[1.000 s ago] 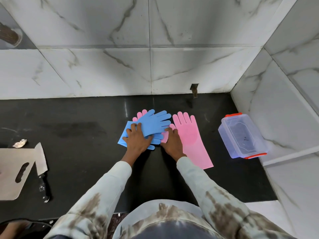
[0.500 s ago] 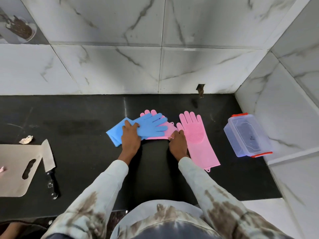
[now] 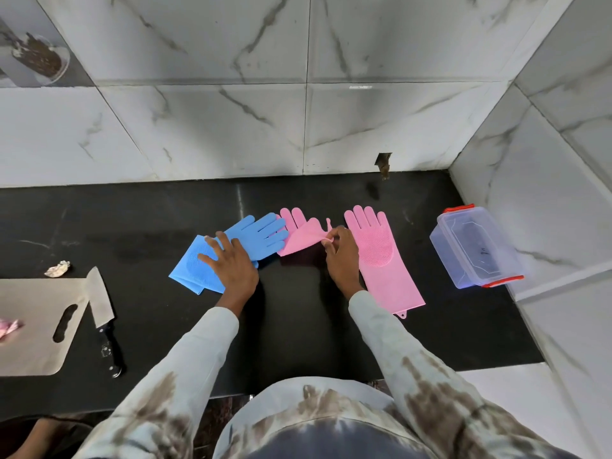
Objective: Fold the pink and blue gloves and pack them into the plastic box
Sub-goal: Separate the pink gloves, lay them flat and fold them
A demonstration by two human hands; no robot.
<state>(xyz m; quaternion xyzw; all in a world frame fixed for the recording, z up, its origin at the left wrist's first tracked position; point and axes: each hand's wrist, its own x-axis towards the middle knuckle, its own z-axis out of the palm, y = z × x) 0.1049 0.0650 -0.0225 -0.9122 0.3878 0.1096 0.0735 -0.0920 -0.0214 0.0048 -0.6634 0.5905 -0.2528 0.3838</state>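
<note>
Blue gloves lie stacked at the middle of the black counter, fingers pointing right and away. My left hand presses flat on their cuff end with fingers spread. A folded pink glove lies just right of the blue ones. My right hand pinches its cuff edge and lifts it a little. A second pink glove lies flat and unfolded to the right, partly under my right hand. The clear plastic box with red clips stands lidless by the right wall.
A cutting board and a knife lie at the counter's left, with a crumpled scrap behind them. Marble walls close the back and right side. The counter's front edge runs just before my body.
The blue gloves slid left under my left hand, uncovering the folded pink glove. My right hand moved up from the counter and took hold of that pink glove's edge.
</note>
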